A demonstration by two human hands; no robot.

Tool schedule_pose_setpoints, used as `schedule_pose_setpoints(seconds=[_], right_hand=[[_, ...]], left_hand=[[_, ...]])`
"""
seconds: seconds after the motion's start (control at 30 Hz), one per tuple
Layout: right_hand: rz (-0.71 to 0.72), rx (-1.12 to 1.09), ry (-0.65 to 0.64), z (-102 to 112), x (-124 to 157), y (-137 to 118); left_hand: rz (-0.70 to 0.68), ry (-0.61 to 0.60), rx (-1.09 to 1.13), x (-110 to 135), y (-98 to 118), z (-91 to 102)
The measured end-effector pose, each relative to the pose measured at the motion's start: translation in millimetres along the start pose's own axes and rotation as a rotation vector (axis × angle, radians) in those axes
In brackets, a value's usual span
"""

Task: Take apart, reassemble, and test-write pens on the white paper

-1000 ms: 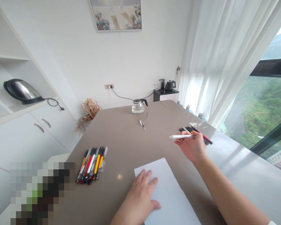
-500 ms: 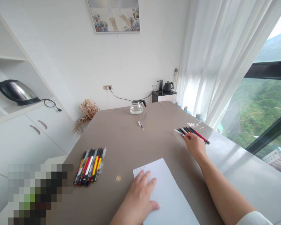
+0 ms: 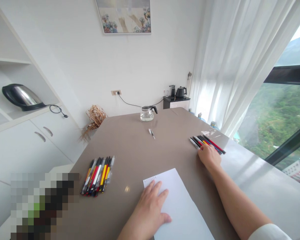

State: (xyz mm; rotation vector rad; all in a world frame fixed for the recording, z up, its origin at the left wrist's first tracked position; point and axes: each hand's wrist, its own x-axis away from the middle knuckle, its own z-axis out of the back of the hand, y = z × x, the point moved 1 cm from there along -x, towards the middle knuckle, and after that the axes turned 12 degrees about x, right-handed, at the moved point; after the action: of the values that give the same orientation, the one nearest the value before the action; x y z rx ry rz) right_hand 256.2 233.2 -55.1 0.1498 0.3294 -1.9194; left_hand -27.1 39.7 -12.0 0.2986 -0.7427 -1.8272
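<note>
My left hand (image 3: 152, 206) lies on a sheet of white paper (image 3: 183, 203), fingers spread. Its printed or written top line is too small to read. On the right side of the table, my right hand (image 3: 210, 156) is closed at the near end of a row of pens (image 3: 207, 142), in black, red, yellow, blue and white. A white pen (image 3: 194, 143) is leftmost in that row, its near end at my fingers; my fingertips are partly hidden. At the left lies a bundle of pens (image 3: 98, 175), side by side. One more pen (image 3: 152, 134) lies alone farther back.
A glass pot (image 3: 147, 114) with clear liquid stands near the far edge of the brown table (image 3: 130, 143). Scraps of white (image 3: 208, 132) lie beyond the right pens. Behind the table are a black kettle (image 3: 181, 92) on a small cabinet and dried plants (image 3: 96, 116).
The white pen at my right hand has shifted in against the other pens of the row. My left hand stays on the paper. The whole view has moved slightly.
</note>
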Motion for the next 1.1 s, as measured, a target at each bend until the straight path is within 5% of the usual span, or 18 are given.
schedule_pose_setpoints(seconds=[0.13, 0.27, 0.47, 0.53, 0.7, 1.1], right_hand=[[-0.029, -0.015, -0.050, -5, -4, 7], [-0.029, -0.021, -0.109, -10, -10, 11], [0.093, -0.063, -0.049, 14, 5, -12], [0.193, -0.108, -0.050, 27, 19, -27], [0.371, -0.183, -0.043, 51, 53, -53], [0.460, -0.243, -0.042, 64, 69, -61]], left_hand=[[-0.084, 0.063, -0.027, 2, 4, 3.5], [-0.071, 0.255, -0.090, 2, 1, 26.1], [0.589, 0.786, -0.209, 21, -60, 79.8], [0.782, 0.789, -0.171, 27, -81, 86.5], [0.928, 0.732, -0.114, 27, -103, 81.6], [0.879, 0.712, -0.163, 17, -96, 72.7]])
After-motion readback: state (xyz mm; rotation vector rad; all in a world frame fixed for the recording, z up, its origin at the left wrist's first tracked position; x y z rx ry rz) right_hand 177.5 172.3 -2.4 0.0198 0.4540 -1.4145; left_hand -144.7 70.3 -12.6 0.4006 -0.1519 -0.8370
